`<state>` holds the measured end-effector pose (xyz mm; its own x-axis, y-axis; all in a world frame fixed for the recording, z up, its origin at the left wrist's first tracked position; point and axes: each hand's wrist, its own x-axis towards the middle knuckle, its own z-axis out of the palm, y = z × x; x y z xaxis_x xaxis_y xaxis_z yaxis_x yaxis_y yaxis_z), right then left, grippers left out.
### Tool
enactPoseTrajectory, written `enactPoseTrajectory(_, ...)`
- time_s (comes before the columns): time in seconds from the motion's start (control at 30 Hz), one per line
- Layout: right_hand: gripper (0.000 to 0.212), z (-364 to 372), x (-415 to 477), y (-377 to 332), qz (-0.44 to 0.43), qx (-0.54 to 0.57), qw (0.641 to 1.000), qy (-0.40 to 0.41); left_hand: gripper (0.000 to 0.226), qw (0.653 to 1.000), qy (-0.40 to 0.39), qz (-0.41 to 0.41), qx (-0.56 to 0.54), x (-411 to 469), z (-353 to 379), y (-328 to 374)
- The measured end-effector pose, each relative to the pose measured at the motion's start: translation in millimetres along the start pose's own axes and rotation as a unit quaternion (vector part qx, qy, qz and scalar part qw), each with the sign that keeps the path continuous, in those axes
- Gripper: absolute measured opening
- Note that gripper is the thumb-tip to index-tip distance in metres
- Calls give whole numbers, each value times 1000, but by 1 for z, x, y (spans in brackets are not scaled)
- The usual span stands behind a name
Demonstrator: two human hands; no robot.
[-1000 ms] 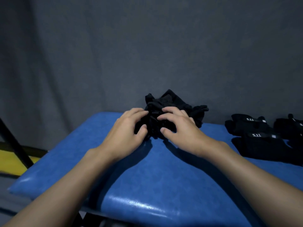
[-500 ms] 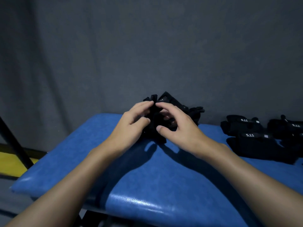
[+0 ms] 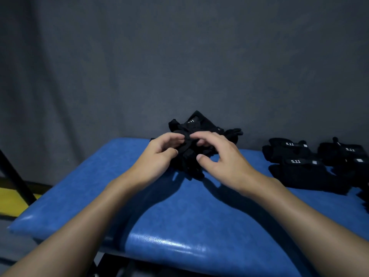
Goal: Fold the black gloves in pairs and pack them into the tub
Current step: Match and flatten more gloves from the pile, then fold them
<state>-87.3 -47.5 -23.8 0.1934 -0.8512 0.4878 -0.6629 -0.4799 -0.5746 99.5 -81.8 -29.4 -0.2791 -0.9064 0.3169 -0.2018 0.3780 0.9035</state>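
Both hands are in on the bundle of black gloves (image 3: 199,124) at the far side of the blue padded counter (image 3: 179,220). The left hand (image 3: 157,158) pinches a fold of fabric between thumb and curled fingers (image 3: 171,136), while the right hand (image 3: 223,158) curls over the top, thumb pointing in at the front. A white "5.11" tag (image 3: 191,121) shows on top. Off to the right, well apart, lie flat black gloves (image 3: 299,168), labels up. Behind it all is a grey wall (image 3: 179,56).

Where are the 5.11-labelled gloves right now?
Head view: the 5.11-labelled gloves lie on the blue bench's right side, by the grey wall, right of the black glove pile that the left hand and right hand hold.
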Motion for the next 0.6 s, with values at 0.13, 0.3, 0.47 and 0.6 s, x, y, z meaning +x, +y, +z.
enactPoseTrajectory(0.13, 45, 2, -3, 2, 4, -1, 1000, -12, 40, 1000, -8, -2, -25, 0, 3, 0)
enactPoseTrajectory(0.3, 45, 0, -5, 6, 24, -20, 999, -25, 32, 1000, -15, 14, 3, -1, 3, -1)
enactPoseTrajectory(0.47, 44, -3, -3, 3, 7, -22, 1000, -4, 23, 998, 4, 31, 46, 1, 4, -5)
enactPoseTrajectory(0.6, 40, -12, 4, -2, -16, 23, 999, 21, 25, 997, 26, 42, 55, 6, 5, -7)
